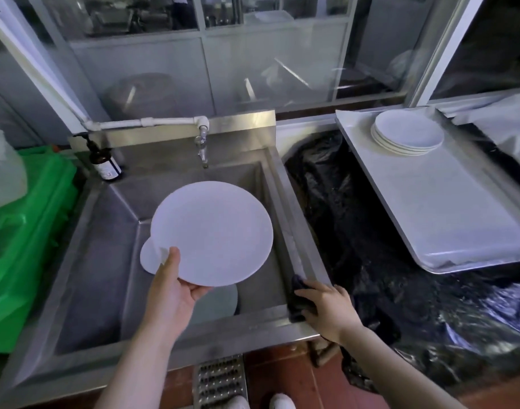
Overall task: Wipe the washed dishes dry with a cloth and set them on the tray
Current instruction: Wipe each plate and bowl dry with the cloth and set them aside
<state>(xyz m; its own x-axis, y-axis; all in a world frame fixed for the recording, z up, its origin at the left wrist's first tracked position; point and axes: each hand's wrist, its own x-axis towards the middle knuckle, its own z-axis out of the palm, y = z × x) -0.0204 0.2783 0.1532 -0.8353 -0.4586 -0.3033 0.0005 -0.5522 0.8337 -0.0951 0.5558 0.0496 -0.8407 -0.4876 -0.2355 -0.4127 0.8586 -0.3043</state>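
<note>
Two white shoe tips (pixel 261 402) are seen at the bottom edge, beside a metal floor drain grate (pixel 220 382) on red tile. Left hand (pixel 171 293) is closed on the near rim of a white plate (pixel 213 231), thumb on top and fingers underneath; the plate is held tilted above the steel sink (pixel 84 255). More white plates are partly hidden below it in the basin: one edge (pixel 149 258) shows at the left, another (pixel 220 302) lies in shadow under the held plate. Right hand (pixel 329 311) is laid on a dark cloth (pixel 301 299) at the sink's front right corner, fingers curled over it; a firm grip cannot be told. To the right, a metal tray (pixel 447 214) lined with white is set on the bench (pixel 356 231), which is covered in black plastic. A stack of white plates (pixel 407 134) is placed at the tray's far end. A tap (pixel 202 149) fed by a white pipe is mounted over the sink's back. A brown pump bottle (pixel 105 163) stands at the back left corner. A green crate (pixel 25 231) sits left of the sink.
</note>
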